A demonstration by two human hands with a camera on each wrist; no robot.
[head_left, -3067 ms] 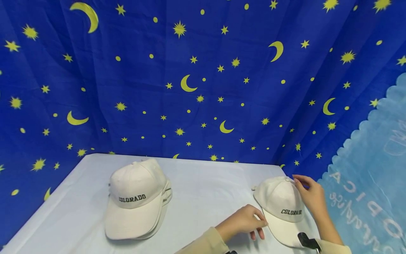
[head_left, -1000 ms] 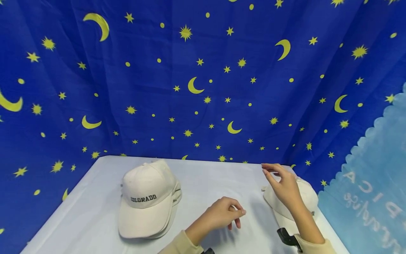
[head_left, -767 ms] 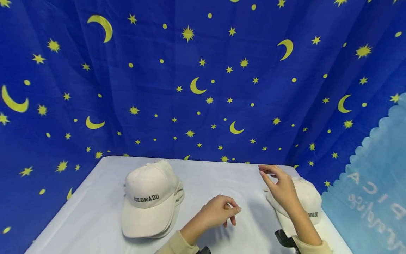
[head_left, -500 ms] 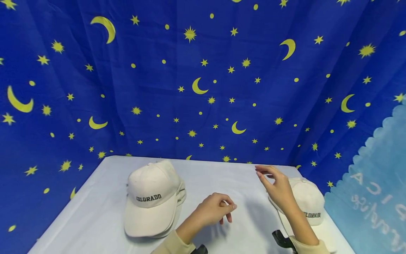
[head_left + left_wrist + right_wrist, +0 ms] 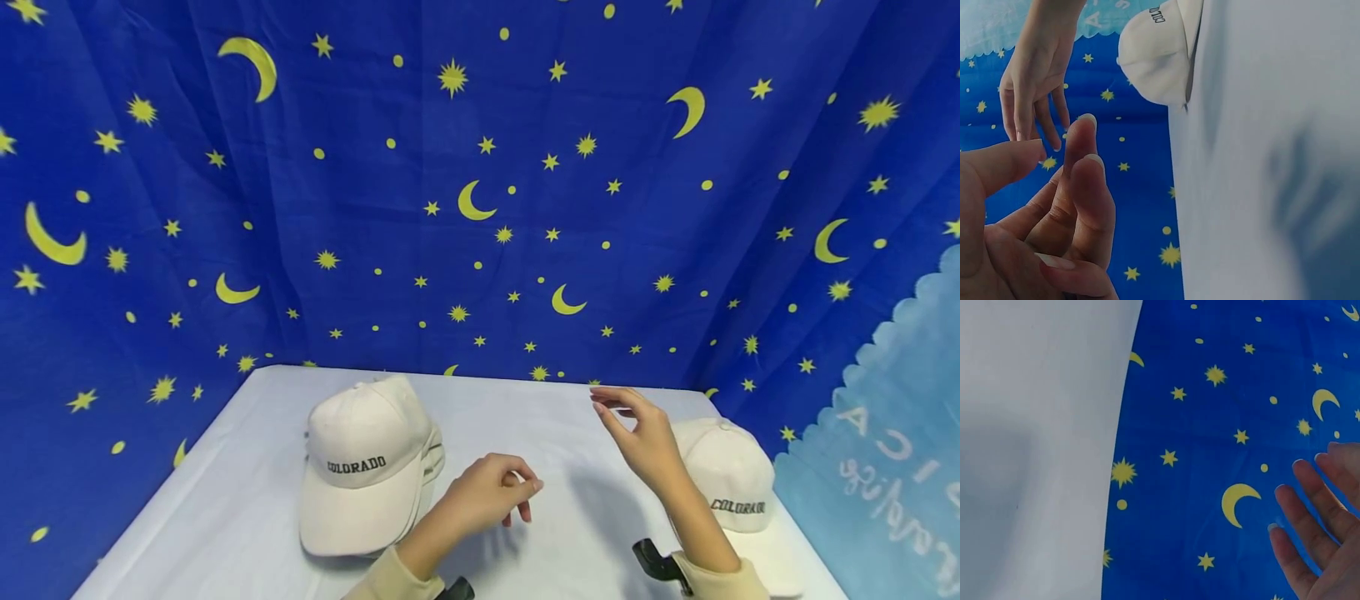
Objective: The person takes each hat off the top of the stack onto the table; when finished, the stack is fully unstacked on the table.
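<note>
Several off-white baseball caps sit stacked on the left of the table, the top cap (image 5: pixel 360 467) lettered COLORADO with its brim toward me. A single matching cap (image 5: pixel 723 471) rests at the table's right edge. My left hand (image 5: pixel 483 496) hovers over the middle of the table, just right of the stack, fingers loosely bent around nothing. Above and left of the single cap is my right hand (image 5: pixel 641 437), fingers extended to the left and holding nothing; its forearm partly covers that cap. In the right wrist view the fingers (image 5: pixel 1310 525) are spread.
A white cloth covers the table (image 5: pixel 517 417). Behind it hangs a blue curtain (image 5: pixel 375 208) with yellow moons and stars. A light blue scalloped cloth (image 5: pixel 892 450) with white lettering hangs on the right. Dark wrist mounts (image 5: pixel 660 562) stick out at the cuffs.
My right hand has left the single cap and moved left. My left hand has also moved left, from that cap's brim toward the stack. The view has shifted slightly.
</note>
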